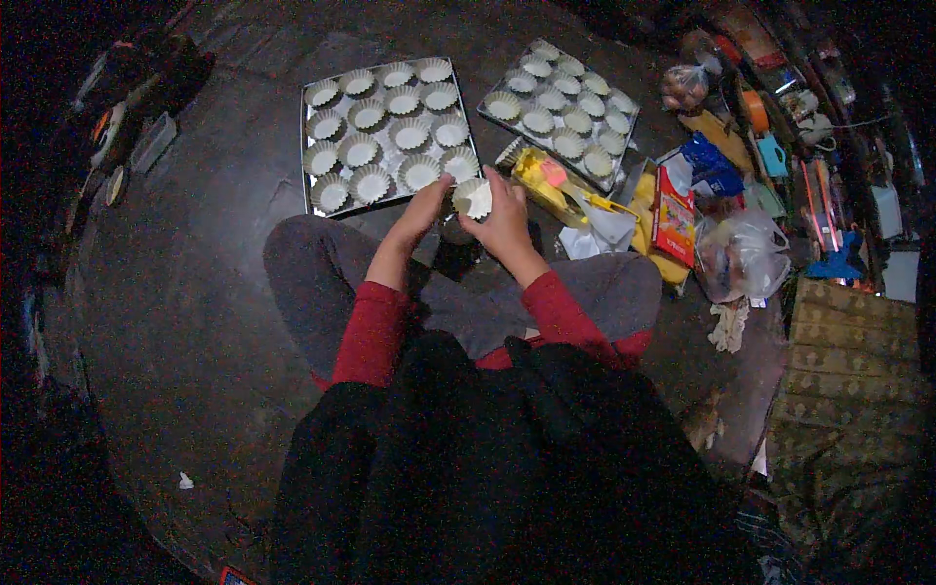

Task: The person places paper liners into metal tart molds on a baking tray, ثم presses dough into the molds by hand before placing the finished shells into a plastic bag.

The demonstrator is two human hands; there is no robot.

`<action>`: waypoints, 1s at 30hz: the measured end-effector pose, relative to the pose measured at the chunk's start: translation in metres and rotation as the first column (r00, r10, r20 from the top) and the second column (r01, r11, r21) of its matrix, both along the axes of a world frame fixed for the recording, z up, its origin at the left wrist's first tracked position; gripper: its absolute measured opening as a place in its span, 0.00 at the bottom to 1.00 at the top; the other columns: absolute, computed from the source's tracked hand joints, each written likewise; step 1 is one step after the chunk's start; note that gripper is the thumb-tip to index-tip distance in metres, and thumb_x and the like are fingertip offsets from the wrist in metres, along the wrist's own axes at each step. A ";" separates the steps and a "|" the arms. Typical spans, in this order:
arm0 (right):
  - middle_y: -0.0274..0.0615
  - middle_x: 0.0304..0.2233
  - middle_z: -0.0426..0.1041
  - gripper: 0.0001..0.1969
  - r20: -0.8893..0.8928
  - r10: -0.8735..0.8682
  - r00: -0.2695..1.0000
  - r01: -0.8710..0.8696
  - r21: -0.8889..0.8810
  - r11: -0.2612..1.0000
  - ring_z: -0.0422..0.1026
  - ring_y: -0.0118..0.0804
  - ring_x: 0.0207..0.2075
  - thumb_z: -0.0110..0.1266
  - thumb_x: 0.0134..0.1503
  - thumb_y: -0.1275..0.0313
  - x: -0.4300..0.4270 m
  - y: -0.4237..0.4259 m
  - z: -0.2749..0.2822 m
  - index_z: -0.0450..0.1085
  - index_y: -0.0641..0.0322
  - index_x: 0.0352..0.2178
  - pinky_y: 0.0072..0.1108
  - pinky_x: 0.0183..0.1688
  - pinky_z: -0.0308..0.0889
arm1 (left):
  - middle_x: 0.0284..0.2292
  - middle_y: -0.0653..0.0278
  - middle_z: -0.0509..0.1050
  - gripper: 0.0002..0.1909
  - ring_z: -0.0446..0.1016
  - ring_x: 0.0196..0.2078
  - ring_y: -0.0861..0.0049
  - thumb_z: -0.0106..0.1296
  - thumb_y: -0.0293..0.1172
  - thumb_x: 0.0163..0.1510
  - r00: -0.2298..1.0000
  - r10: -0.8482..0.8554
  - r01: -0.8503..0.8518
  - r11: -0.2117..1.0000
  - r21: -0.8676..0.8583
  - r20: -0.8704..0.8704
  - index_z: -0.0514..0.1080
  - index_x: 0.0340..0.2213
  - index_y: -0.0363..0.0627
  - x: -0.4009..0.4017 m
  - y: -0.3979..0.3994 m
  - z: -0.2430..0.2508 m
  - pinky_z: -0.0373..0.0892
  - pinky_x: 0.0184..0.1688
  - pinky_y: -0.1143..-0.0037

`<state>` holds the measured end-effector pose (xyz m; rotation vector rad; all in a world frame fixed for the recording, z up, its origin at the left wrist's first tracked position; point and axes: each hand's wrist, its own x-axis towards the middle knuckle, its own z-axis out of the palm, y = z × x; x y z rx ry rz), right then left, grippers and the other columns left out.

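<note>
My right hand (pixel 508 223) grips a fluted baking cup (pixel 474 199) by its rim, thumb at the front and fingers behind. It is held just off the near right corner of a metal tray (pixel 391 203). My left hand (pixel 423 218) is beside that cup, fingers stretched toward the tray's front edge; whether it touches the cup or holds anything cannot be made out. Rows of pale fluted cups (pixel 368 183) stand upright on the tray. A second tray (pixel 482 113), angled to the right behind it, carries several more such cups (pixel 567 141).
Right of my knees lie a clear container with yellow contents (pixel 537 172), a white packet (pixel 607 227), a red box (pixel 674 219), a blue bag (pixel 711 164) and a clear plastic bag (pixel 746 256). A patterned cloth (pixel 852 351) covers the far right. My crossed legs border the trays.
</note>
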<state>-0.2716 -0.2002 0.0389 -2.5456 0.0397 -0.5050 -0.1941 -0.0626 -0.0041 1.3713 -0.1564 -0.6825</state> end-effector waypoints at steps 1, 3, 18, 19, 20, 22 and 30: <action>0.49 0.42 0.65 0.39 -0.002 -0.006 1.000 0.006 -0.004 1.000 0.62 0.49 0.40 0.63 0.32 0.64 -0.001 -0.003 -0.004 0.56 0.64 0.48 0.32 0.45 0.57 | 0.37 0.65 0.68 0.25 0.63 0.37 0.78 0.34 0.47 0.55 1.000 -0.006 0.006 1.000 -0.004 -0.002 0.67 0.38 0.34 -0.001 -0.003 0.002 0.59 0.43 0.78; 0.49 0.42 0.64 0.39 -0.045 -0.027 0.999 0.026 -0.023 0.999 0.61 0.50 0.41 0.62 0.31 0.65 -0.001 -0.001 -0.010 0.56 0.64 0.47 0.32 0.46 0.57 | 0.35 0.65 0.69 0.25 0.63 0.36 0.79 0.35 0.48 0.55 1.000 -0.001 -0.001 0.998 0.065 0.020 0.67 0.37 0.35 -0.002 -0.002 0.003 0.59 0.42 0.78; 0.48 0.43 0.62 0.39 -0.198 0.035 0.980 -0.014 0.107 0.994 0.59 0.48 0.46 0.63 0.30 0.69 -0.008 -0.005 -0.037 0.55 0.62 0.47 0.33 0.51 0.51 | 0.36 0.62 0.70 0.25 0.64 0.38 0.78 0.37 0.47 0.55 0.983 -0.001 -0.019 0.994 0.110 0.183 0.66 0.38 0.33 -0.006 -0.003 0.011 0.59 0.44 0.79; 0.48 0.43 0.62 0.39 -0.199 0.036 0.979 -0.014 0.110 0.994 0.59 0.48 0.46 0.63 0.30 0.69 -0.009 -0.003 -0.038 0.55 0.62 0.47 0.33 0.51 0.51 | 0.36 0.62 0.70 0.25 0.64 0.38 0.78 0.37 0.47 0.55 0.983 -0.002 -0.019 0.993 0.112 0.181 0.66 0.38 0.33 -0.005 -0.001 0.008 0.59 0.44 0.79; 0.48 0.44 0.62 0.39 -0.196 0.032 0.980 -0.011 0.108 0.994 0.59 0.48 0.46 0.63 0.30 0.69 -0.009 -0.002 -0.038 0.55 0.61 0.47 0.33 0.51 0.51 | 0.38 0.61 0.69 0.25 0.65 0.40 0.78 0.38 0.46 0.55 0.985 -0.035 0.015 0.992 0.121 0.167 0.66 0.40 0.32 -0.003 0.000 0.006 0.59 0.45 0.79; 0.47 0.44 0.62 0.39 -0.192 0.027 0.981 -0.006 0.109 0.994 0.59 0.47 0.47 0.63 0.29 0.70 -0.008 -0.002 -0.038 0.55 0.61 0.47 0.32 0.51 0.50 | 0.39 0.59 0.69 0.25 0.65 0.42 0.77 0.39 0.45 0.55 0.986 -0.071 0.051 0.990 0.133 0.153 0.65 0.41 0.32 0.000 0.000 0.001 0.59 0.46 0.79; 0.48 0.45 0.61 0.43 -0.196 0.059 0.979 -0.029 0.151 0.988 0.59 0.48 0.47 0.63 0.27 0.73 -0.004 0.000 -0.034 0.52 0.61 0.49 0.33 0.52 0.50 | 0.43 0.52 0.68 0.26 0.66 0.45 0.70 0.47 0.42 0.51 0.969 -0.102 0.043 0.966 0.257 0.223 0.62 0.45 0.33 0.002 0.003 -0.010 0.60 0.47 0.75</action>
